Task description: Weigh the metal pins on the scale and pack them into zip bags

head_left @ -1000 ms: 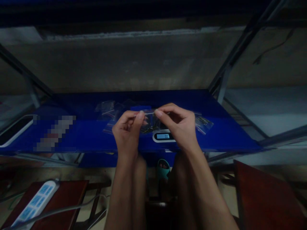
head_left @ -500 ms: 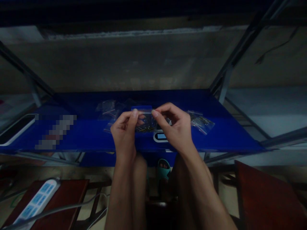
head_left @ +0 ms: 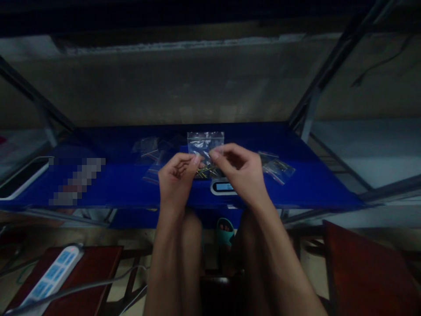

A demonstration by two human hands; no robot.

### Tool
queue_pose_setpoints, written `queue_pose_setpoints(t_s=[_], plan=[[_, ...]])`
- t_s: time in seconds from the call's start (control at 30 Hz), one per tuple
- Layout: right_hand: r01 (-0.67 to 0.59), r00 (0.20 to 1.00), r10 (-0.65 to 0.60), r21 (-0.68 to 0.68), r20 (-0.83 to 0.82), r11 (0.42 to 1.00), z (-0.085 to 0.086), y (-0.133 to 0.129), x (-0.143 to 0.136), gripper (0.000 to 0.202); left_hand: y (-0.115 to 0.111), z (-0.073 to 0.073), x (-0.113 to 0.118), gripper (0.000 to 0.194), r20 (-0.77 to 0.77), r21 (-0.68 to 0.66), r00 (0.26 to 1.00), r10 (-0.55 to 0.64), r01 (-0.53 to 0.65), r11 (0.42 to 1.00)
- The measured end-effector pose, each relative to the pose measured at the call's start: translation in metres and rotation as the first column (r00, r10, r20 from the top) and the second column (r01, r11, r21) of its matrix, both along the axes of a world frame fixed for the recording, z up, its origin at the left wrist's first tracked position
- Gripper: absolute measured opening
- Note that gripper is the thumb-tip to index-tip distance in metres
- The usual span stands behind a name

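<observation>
A clear zip bag stands upright between my hands, its zip strip at the top. My left hand pinches the bag's lower left side between thumb and fingers. On the other side my right hand pinches it with thumb and forefinger. Brass-coloured screw-like pieces show at the bottom, between and below the fingertips; whether all lie inside the bag is unclear. Just under my right hand sits a small scale with a lit display, partly covered by that hand.
Clear bags lie on the blue table left of my hands. Filled bags lie to the right. A phone-like device rests at the far left. Below are a power strip and stools.
The bag's top now rises above my fingers, where before my fingertips held its upper edge. My left hand has shifted slightly right, and more of the scale's display shows.
</observation>
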State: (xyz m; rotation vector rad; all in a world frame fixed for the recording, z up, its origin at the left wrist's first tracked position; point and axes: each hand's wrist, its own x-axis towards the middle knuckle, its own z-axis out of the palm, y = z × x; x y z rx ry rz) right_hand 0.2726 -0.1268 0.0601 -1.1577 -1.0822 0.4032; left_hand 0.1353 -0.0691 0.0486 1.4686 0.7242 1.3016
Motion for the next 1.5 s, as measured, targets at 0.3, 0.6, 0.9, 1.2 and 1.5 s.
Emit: queue_pose_setpoints(t_s=[0.3, 0.6, 0.9, 1.2, 1.5], plan=[[0.734, 0.648, -0.753, 0.167, 0.115, 0.658, -0.006, -0.013, 0.042, 0.016, 0.02, -0.01, -0.023, 0.02, -0.079, 0.131, 0.907, 0.414, -0.403, 0.906], [0.913, 0.4, -0.853, -0.068, 0.335, 0.402, -0.018, -0.033, 0.086, 0.017, 0.044, -0.031, -0.065, 0.018, -0.488, 0.301, 0.601, 0.633, -0.565, 0.768], [0.87, 0.49, -0.821, -0.103, 0.292, 0.483, -0.025, -0.029, 0.092, 0.035, 0.041, -0.028, -0.052, 0.018, -0.425, 0.244, 0.704, 0.57, -0.517, 0.821], [0.743, 0.658, -0.639, -0.206, 0.399, 0.637, -0.029, -0.025, 0.092, 0.026, 0.038, -0.028, -0.044, 0.02, -0.313, 0.198, 0.807, 0.5, -0.46, 0.866], [0.087, 0.752, 0.182, -0.368, 0.633, 0.926, 0.008, 0.031, 0.008, 0.025, 0.034, -0.025, -0.039, 0.019, -0.282, 0.137, 0.848, 0.449, -0.427, 0.894]])
